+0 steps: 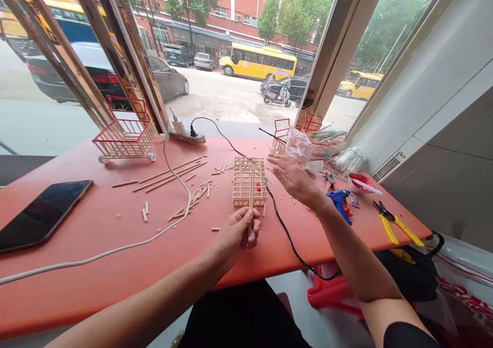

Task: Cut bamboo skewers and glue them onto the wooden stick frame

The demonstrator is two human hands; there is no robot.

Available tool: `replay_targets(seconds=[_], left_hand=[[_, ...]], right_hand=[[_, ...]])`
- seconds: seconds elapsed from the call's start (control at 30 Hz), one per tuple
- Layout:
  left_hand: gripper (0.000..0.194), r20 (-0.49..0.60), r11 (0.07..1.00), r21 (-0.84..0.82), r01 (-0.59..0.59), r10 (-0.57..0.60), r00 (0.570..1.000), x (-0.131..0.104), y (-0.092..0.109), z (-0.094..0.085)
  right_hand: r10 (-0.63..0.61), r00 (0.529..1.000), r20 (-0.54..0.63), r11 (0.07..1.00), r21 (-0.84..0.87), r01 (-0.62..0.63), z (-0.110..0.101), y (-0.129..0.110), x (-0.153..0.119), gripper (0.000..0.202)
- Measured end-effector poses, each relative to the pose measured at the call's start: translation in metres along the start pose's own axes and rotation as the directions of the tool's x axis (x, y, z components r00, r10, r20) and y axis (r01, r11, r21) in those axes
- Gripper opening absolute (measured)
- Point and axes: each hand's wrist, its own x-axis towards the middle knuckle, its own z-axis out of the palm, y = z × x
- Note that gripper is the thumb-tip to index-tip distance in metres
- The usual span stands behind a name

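Where the lattice frame [241, 203] of pale sticks rests on the orange table [127, 281], all places are given from it. Left hand [241, 227], at the frame's near end: thumb and fingers pinch the lower part of a slender stick [251, 189], possibly two side by side; its upper length overlaps the frame in view, and whether they touch cannot be told. Right hand [295, 178], beside the frame's right side: fingers are extended and close together, nothing seen in its grasp. Left of the frame lie long rods [176, 177] and short offcuts [198, 194]; right of it, a black cable [281, 219]. Handling, by judgement: the stick is light, stiff, dry and apt to snap if bent, best pinched near one end; the frame seems light, fragile at its joints, best lifted by its outer rails.
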Motion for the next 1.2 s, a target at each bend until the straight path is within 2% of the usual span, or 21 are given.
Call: replay_targets(seconds=[0.13,0.37,0.6,0.97,1.2], left_hand=[[0.050,-0.019,0.998,-0.054,-0.012,0.011,1.000,0.012,-0.005,-0.002],[0.049,-0.025,0.995,-0.092,-0.033,0.031,0.999,0.019,-0.005,-0.003],[0.040,-0.024,0.993,-0.120,-0.019,0.016,1.000,0.021,-0.003,-0.002],[0.036,-0.026,0.993,-0.113,-0.029,0.026,0.999,0.022,0.000,-0.002],[0.036,-0.060,0.987,-0.140,-0.078,0.070,0.996,0.025,0.000,0.002]], right_hand=[[0.026,0.999,0.022,0.998,-0.064,-0.025,0.017,0.007,0.014,0.041],[0.018,0.999,0.050,0.999,-0.049,-0.016,0.039,0.015,0.028,0.037],[0.055,0.994,0.093,0.998,-0.023,-0.053,0.048,0.019,0.035,0.038],[0.024,0.996,0.088,1.000,-0.010,-0.023,0.056,0.025,0.038,0.035],[0.017,0.996,0.088,1.000,-0.010,-0.016,0.057,0.025,0.040,0.034]])
